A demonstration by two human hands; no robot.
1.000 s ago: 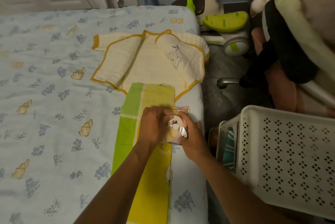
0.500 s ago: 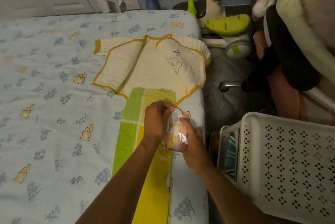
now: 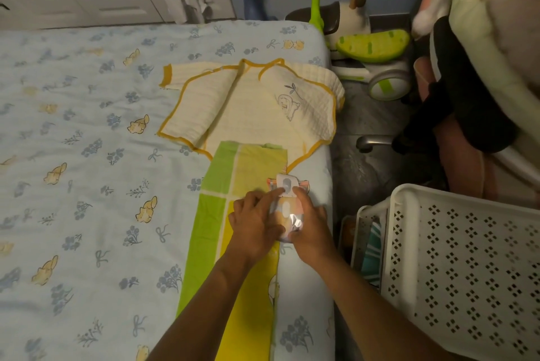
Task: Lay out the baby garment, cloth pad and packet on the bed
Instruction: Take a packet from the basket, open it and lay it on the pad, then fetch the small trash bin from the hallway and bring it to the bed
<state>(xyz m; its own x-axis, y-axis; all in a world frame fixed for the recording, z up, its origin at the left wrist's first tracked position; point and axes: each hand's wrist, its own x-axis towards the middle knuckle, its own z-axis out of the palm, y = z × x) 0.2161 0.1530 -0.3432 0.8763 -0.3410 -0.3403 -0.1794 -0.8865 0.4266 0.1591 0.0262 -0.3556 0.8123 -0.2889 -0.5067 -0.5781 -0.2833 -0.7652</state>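
We look down at a bed (image 3: 87, 185). Our left hand (image 3: 257, 222) and right hand (image 3: 311, 227) both curl around a small glossy packet (image 3: 287, 208) at the right edge of the green-yellow cloth pad (image 3: 222, 214); it looks light, crinkly and slippery, best pinched by its sides. The baby garment (image 3: 248, 112) lies beyond. A white basket (image 3: 467, 258) stands beside the bed, holding something striped.

Cream garment (image 3: 233, 106) – mustard trim, green-yellow cloth pad (image 3: 216, 214), blue floral bed (image 3: 87, 156)
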